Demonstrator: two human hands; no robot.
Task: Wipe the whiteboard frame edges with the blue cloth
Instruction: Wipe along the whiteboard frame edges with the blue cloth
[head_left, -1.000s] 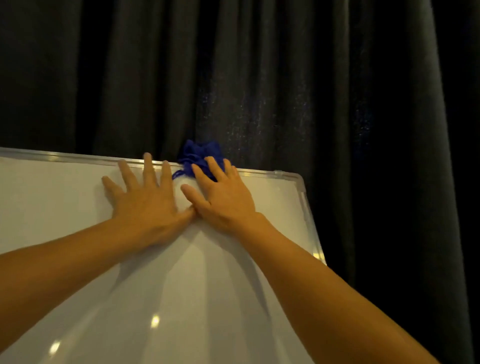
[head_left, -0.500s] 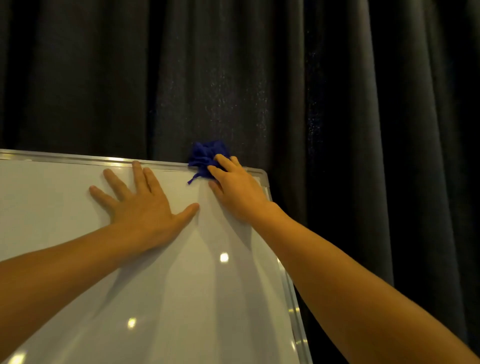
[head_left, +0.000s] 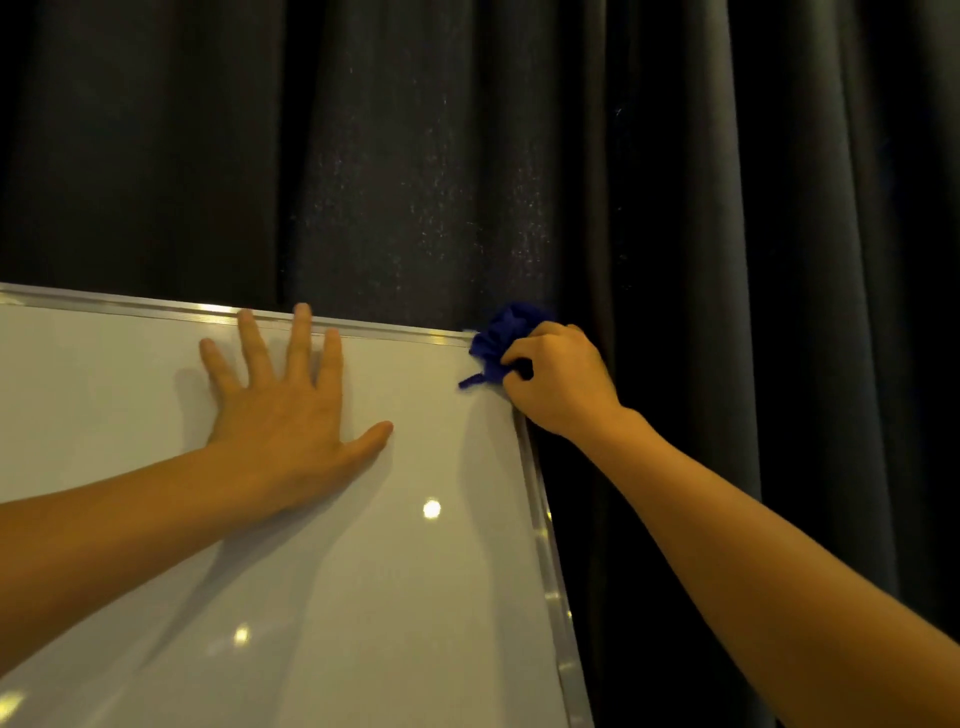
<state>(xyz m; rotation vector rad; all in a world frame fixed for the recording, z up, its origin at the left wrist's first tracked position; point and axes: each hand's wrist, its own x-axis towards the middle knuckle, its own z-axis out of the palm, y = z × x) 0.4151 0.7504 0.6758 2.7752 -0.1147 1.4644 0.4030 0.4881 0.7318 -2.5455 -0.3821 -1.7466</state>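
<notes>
The whiteboard (head_left: 415, 597) fills the lower left of the view, its white face bare apart from a few small light reflections, and it runs out of view at the left and bottom. Along its top runs the silver top frame edge (head_left: 130, 306), sloping slightly down toward the right. The left hand (head_left: 285, 410) lies flat on the board face just below that edge, fingers spread wide and holding nothing; its two longest fingertips (head_left: 302, 312) reach onto the metal strip, and the thumb points right. To the right of the thumb is a stretch of open white surface up to the corner. At the top right corner sits the blue cloth (head_left: 501, 338), bunched into a wad and pressed against the corner, with one loose strand hanging onto the board face. The right hand (head_left: 558, 379) is curled closed around the cloth, its knuckles beside the corner and overlapping the start of the right frame edge (head_left: 550, 561). That edge runs free and uncovered down to the bottom of the view. Behind and to the right hangs a dark curtain (head_left: 675, 208) in vertical folds, close beside the board's right side.
</notes>
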